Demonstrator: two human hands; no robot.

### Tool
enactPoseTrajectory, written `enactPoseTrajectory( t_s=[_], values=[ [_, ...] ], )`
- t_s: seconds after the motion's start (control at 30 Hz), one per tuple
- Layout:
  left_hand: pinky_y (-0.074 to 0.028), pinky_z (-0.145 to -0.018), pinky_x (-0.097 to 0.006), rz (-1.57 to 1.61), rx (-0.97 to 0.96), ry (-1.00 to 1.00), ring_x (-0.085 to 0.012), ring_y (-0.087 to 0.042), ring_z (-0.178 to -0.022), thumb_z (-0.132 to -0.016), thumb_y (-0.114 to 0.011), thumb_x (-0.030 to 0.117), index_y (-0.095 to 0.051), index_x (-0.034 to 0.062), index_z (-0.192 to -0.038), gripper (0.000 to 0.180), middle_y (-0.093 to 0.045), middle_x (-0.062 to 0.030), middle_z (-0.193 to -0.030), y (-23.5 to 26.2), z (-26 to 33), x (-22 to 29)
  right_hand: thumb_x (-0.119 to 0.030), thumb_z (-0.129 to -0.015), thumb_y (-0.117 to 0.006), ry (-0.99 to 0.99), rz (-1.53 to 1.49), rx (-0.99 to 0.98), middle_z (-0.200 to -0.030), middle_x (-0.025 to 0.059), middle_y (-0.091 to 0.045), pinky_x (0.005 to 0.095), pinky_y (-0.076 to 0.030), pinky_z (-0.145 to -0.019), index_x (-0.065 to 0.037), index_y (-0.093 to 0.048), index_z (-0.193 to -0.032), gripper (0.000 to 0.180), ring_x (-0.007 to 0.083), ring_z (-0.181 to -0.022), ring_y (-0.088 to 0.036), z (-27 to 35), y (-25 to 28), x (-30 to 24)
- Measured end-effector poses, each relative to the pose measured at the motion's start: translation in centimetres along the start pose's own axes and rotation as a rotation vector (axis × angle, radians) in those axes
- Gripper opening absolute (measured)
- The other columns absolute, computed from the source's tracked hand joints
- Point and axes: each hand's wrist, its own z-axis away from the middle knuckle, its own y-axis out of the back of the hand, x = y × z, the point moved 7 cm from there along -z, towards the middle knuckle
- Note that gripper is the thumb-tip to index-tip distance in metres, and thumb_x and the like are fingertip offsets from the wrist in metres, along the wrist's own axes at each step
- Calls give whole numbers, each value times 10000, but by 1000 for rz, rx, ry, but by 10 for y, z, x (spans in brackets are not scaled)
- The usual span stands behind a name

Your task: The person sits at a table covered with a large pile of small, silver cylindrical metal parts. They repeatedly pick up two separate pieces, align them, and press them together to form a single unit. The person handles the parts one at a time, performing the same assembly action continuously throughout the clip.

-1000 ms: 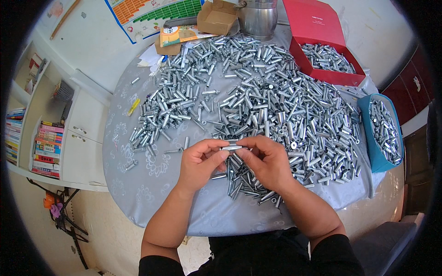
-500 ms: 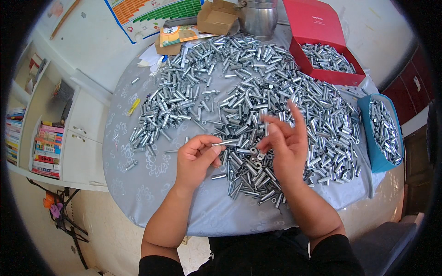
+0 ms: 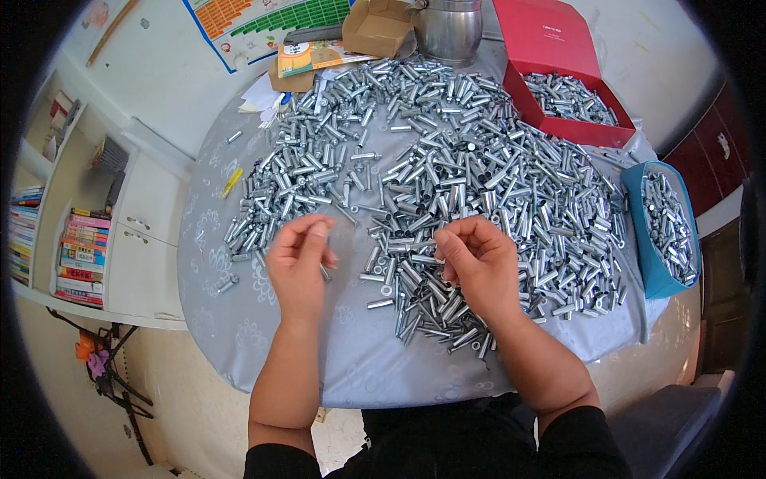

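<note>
Metal cylinders [image 3: 511,215] lie heaped across the cloth-covered table [image 3: 239,335]; the left hand [image 3: 298,265] is half curled beside their near part, the right hand [image 3: 488,267], drawn nearly into a pinch, above them; whether either grips one I can't make out

Metal sleeves [image 3: 489,201] are covering the table [image 3: 247,335] from its middle toward the right edge; metal fasteners [image 3: 299,172] are lying left of them, both heaps meeting toward the far edge. At the far right, a box [image 3: 574,130] is holding further metal parts [image 3: 570,100]; before it, a bin [image 3: 638,223] is holding more at the right edge. A pail [image 3: 449,36] is standing at the far edge, a carton [image 3: 379,30] just left of it, a booklet [image 3: 323,57] left of the carton. A cabinet [image 3: 148,275] is standing left of the table
</note>
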Motion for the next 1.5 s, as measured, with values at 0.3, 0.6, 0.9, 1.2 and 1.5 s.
enactPoseTrajectory(
  t_s=[0.3, 0.6, 0.9, 1.2, 1.5],
  values=[
    [-448, -619, -255, -465, 49, -230, -116, -555, -705, -874, -662, 81, -680, 33, -960, 100, -667, -36, -881, 19, -11, -9, -26, -966, -521, 293, -245, 263, -1030, 126, -668, 221, -507, -561, -9, -514, -1085, 120, 138, -698, -662, 1, 21, -18],
    [-471, -757, -353, -1157, -47, -403, -247, -572, -873, -782, -682, 91, -694, 51, -937, 161, -676, -91, -926, 5, -6, 12, -54, -957, -554, 155, -190, 130, -967, 90, -672, 197, -459, -538, -18, -550, -1023, 76, 94, -637, -613, -3, 14, -8],
    [-474, -757, -399, -1212, -32, 105, -299, -619, -868, -794, -653, 180, -685, 51, -849, 143, -675, -101, -847, 46, -21, 10, -70, -944, -588, 130, -137, 127, -897, 49, -670, 198, -443, -529, -10, -592, -985, 73, 59, -601, -560, -1, 11, -6],
    [-451, -858, -420, -1220, 139, -69, -322, -588, -1020, -845, -639, 216, -685, 46, -981, 222, -666, -150, -1074, 73, -28, 21, -79, -945, -593, 135, -104, 116, -899, 45, -668, 198, -449, -531, -10, -597, -998, 86, 55, -600, -547, -1, 10, -6],
    [-310, -1109, -421, -1322, -3, -331, -362, -447, -1290, -852, -663, 279, -521, 74, -1362, 568, -466, -196, -1425, 44, -39, -9, -65, -935, -599, 172, -62, 42, -907, 22, -654, 199, -460, -556, -9, -608, -1012, 96, 48, -641, -544, 2, 1, -5]
  ],
)
